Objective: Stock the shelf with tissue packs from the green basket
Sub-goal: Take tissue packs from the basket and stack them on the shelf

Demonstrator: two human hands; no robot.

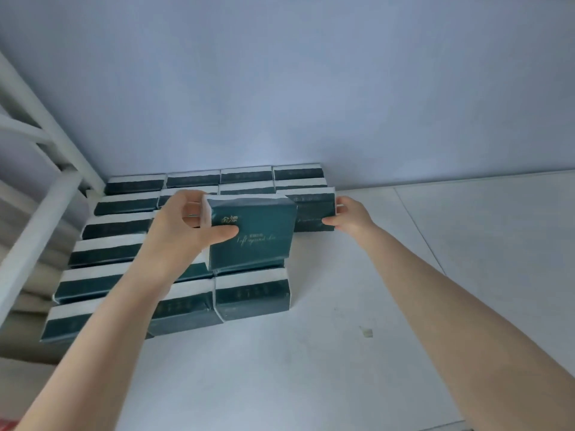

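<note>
Above the white shelf (373,306), the left grip (186,228) clasps a teal tissue pack (258,241) by its left end; the right grip (348,216) pinches the right edge of a second pack (312,209).

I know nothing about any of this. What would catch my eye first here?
The left hand grips a dark green tissue pack, raised above the stocked rows at the left of the white shelf. Further back, the right hand holds the end of another pack at the block's right edge.
</note>
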